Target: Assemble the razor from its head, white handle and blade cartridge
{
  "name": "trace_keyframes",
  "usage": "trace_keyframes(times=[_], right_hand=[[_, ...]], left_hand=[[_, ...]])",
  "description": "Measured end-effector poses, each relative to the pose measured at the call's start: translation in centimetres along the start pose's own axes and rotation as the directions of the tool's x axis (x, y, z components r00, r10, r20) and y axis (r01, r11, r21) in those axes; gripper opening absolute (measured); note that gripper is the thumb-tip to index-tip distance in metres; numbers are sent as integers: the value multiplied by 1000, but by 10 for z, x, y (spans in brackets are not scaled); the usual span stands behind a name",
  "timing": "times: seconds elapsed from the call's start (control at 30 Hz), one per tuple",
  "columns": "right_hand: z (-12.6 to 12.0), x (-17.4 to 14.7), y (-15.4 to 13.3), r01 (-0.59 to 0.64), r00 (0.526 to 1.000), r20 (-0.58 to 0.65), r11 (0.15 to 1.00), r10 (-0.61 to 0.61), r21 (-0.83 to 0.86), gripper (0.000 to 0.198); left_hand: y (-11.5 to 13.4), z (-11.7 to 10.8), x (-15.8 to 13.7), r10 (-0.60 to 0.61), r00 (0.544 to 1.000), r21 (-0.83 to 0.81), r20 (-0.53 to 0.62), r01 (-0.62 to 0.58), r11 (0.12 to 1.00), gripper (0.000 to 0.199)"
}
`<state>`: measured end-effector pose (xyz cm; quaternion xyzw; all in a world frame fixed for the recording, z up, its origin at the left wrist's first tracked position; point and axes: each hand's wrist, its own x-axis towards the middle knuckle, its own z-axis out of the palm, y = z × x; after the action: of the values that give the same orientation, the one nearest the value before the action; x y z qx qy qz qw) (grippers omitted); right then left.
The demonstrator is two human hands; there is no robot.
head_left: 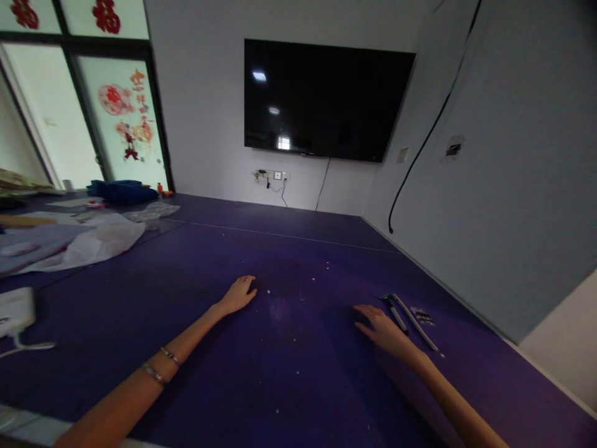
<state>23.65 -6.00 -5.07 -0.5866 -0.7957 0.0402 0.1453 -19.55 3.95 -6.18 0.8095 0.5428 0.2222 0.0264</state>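
Observation:
My left hand [239, 294] rests palm down on the purple tabletop [289, 348], its fingers stretched out and nothing held. Two bracelets [158, 367] circle that forearm. Farther right, my right hand [379, 326] is also low over the table with fingers extended, holding nothing. Just beyond its back lies a dark-handled tool [398, 318], possibly scissors or a cutter, partly hidden by the hand. Beside it is a long, thin, pale curved strip [415, 322]. A small dark printed piece [423, 316] sits to the right of the strip. Small white scraps [268, 292] dot the surface between my hands.
On the left lie white sheets [105, 239], clear plastic [152, 211], a blue cloth bundle [122, 191] and a white device with a cord [17, 311]. A black cable [422, 146] hangs by the right wall. A television [326, 99] is mounted on the far wall.

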Motion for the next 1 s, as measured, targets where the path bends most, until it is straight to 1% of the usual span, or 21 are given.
trace_keyframes(times=[0.07, 0.17, 0.3, 0.37, 0.47, 0.57, 0.77, 1.0], right_hand=[[9, -2, -4, -36, 999, -13, 999, 36, -23, 48], [18, -6, -8, -83, 995, -65, 994, 78, -70, 47], [24, -12, -11, -103, 987, -132, 989, 89, -102, 45], [25, -13, -11, -107, 985, -144, 989, 92, -102, 45], [26, -13, -11, -117, 986, -132, 988, 104, -97, 45], [25, -13, -12, -115, 988, -112, 990, 105, -86, 46], [23, -14, -12, -110, 990, -94, 992, 104, -65, 47], [29, -12, -7, -63, 993, -100, 998, 60, -31, 47]], left_hand=[[-3, -1, -3, -5, 1000, 3, 4, 5, 1000, 42], [-1, -1, -6, -5, 1000, 46, 26, 4, 999, 45], [1, 2, -7, -16, 999, 106, 46, 11, 994, 48], [0, 5, -7, -20, 999, 132, 50, 13, 991, 48], [-3, 8, -9, -10, 998, 149, 57, 1, 989, 49], [-6, 10, -11, -1, 998, 129, 57, -7, 992, 50], [-4, 7, -14, -9, 998, 96, 66, 2, 995, 51], [-2, 5, -15, -11, 997, 91, 71, 5, 996, 51]])
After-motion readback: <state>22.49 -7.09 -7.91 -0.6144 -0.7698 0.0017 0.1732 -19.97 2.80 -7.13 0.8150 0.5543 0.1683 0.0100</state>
